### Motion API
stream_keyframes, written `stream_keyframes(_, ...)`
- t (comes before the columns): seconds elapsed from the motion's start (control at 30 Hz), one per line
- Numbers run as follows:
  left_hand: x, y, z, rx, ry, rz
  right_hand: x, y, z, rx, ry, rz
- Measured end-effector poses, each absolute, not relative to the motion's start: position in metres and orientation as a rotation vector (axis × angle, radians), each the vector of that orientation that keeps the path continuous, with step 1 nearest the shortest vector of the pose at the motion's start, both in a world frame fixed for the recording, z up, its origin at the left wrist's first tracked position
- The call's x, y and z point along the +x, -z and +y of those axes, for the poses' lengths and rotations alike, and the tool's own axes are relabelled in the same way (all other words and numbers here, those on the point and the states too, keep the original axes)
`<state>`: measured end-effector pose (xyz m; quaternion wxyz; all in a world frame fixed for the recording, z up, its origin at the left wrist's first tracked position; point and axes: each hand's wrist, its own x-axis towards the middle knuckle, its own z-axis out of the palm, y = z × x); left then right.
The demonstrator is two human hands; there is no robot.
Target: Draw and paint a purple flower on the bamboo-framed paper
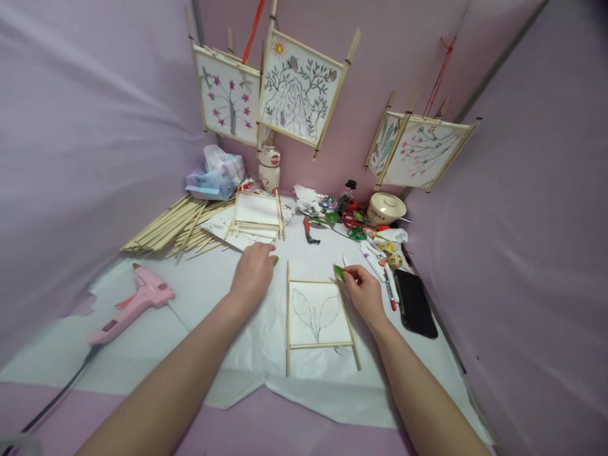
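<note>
My right hand [365,292] pinches a small green leaf [339,272] at the top right corner of a stick frame. That frame [313,346] lies flat on the white sheet, and its paper panel [315,311] carries a pencil drawing of two leaves with lines between them. To the upper left of the frame, my left hand [254,269] is closed, fingertips turned away from me. A bit of green leaf [275,260] pokes out beside its fingers; the rest is hidden by the hand.
A pink glue gun [142,301] lies at left, its cord trailing forward. Behind are a bundle of thin sticks [173,228], another stick frame [259,209], a tissue box [216,177] and a lidded bowl [386,209]. Markers [373,261] and a phone [415,304] lie at right. Lanterns [301,88] hang above.
</note>
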<state>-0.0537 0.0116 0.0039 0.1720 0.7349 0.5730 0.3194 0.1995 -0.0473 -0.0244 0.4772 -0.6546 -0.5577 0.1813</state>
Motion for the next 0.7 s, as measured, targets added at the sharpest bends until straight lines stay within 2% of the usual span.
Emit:
stream_keyframes(0.17,-0.065,0.004,0.02,2.063,-0.768,1.726,0.208,0.03,-0.044,-1.631,-0.437,-1.329)
stream_keyframes(0.37,-0.058,0.005,0.015,1.905,-0.781,1.688,0.213,0.032,-0.043,-1.667,-0.399,-1.299)
stream_keyframes(0.57,-0.025,-0.006,-0.005,1.637,-0.728,1.342,0.224,0.032,-0.042,-1.85,-0.123,-1.406)
stream_keyframes(0.63,-0.011,-0.002,-0.015,1.575,-0.677,1.237,0.22,0.027,-0.046,-1.808,-0.026,-1.448)
stream_keyframes(0.7,-0.001,0.004,-0.024,1.534,-0.674,1.203,0.21,0.021,-0.052,-1.656,-0.099,-1.533)
